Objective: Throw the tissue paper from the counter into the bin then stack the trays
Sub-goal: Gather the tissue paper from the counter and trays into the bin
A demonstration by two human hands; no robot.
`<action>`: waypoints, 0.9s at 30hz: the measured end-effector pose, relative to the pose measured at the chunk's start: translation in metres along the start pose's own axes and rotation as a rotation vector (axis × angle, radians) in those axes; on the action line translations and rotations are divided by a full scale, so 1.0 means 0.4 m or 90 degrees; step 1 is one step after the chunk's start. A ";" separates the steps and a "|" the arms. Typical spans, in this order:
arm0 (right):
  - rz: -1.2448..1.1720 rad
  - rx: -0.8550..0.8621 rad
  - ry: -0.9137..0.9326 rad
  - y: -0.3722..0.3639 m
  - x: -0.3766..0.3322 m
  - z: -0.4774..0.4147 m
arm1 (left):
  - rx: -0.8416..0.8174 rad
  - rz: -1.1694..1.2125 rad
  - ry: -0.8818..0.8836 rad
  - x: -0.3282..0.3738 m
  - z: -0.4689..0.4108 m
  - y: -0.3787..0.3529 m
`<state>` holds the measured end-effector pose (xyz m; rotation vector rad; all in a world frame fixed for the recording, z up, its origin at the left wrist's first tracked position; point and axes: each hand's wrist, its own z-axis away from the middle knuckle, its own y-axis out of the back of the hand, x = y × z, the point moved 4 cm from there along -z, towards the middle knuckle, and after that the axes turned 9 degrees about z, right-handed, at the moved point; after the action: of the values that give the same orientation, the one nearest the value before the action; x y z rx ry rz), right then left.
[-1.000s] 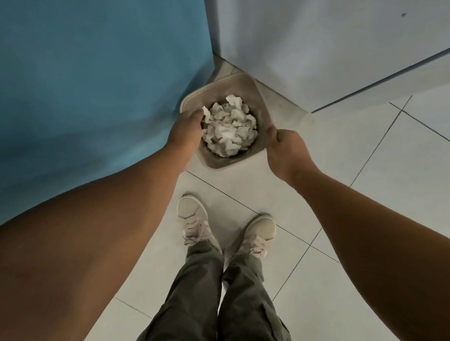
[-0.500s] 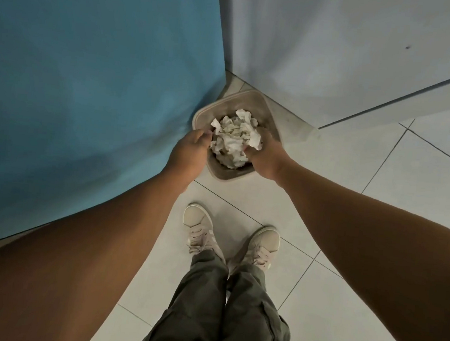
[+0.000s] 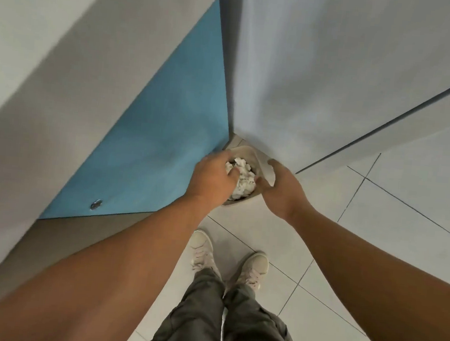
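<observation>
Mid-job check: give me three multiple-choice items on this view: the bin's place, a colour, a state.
1. Where does the bin stand?
A. on a shelf
B. on the floor, in the corner by the blue panel
C. on a chair
2. What colour is the tissue paper?
A. white
B. yellow
C. black
3. How is the bin?
A. empty
B. tipped over
C. upright, heaped with tissue paper
Key: 1 B: floor tiles surround it. 2 A: the wads read white. 3 C: opening faces up, left hand and right hand touch the heap.
</observation>
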<state>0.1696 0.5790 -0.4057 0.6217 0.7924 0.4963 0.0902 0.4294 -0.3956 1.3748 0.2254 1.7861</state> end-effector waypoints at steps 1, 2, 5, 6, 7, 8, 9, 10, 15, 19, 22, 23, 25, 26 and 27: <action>0.000 0.019 0.025 0.032 -0.030 0.029 | 0.008 -0.039 -0.033 0.037 0.025 0.026; -0.005 0.043 0.050 0.065 -0.061 0.058 | 0.011 -0.081 -0.060 0.074 0.049 0.052; -0.003 0.113 0.126 0.162 -0.141 0.147 | 0.040 -0.161 -0.119 0.187 0.124 0.134; 0.005 0.135 0.162 0.194 -0.167 0.176 | 0.055 -0.159 -0.126 0.224 0.149 0.164; 0.008 0.151 0.193 0.224 -0.190 0.203 | 0.068 -0.148 -0.134 0.254 0.172 0.192; 0.007 0.166 0.220 0.255 -0.215 0.229 | 0.084 -0.130 -0.152 0.285 0.198 0.223; 0.007 0.181 0.242 0.286 -0.240 0.256 | 0.102 -0.111 -0.173 0.314 0.223 0.254; 0.007 0.197 0.264 0.315 -0.266 0.283 | 0.118 -0.094 -0.195 0.339 0.248 0.285; 0.017 0.232 0.368 0.412 -0.400 0.391 | 0.186 -0.036 -0.263 0.436 0.363 0.434; 0.021 0.229 0.446 0.438 -0.510 0.461 | 0.237 -0.043 -0.286 0.461 0.453 0.543; 0.019 0.232 0.510 0.433 -0.618 0.510 | 0.282 -0.063 -0.294 0.453 0.528 0.641; 0.020 0.234 0.530 0.427 -0.656 0.525 | 0.299 -0.068 -0.290 0.442 0.551 0.676; 0.021 0.229 0.571 0.405 -0.732 0.550 | 0.338 -0.078 -0.271 0.404 0.590 0.744; 0.024 0.225 0.590 0.389 -0.767 0.562 | 0.357 -0.081 -0.260 0.379 0.609 0.776; 0.032 0.219 0.608 0.370 -0.803 0.574 | 0.376 -0.082 -0.248 0.352 0.627 0.808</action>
<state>0.1263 0.4119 -0.0211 0.7180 1.7955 0.7175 0.1373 0.2423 -0.0082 2.0371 0.6494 1.3560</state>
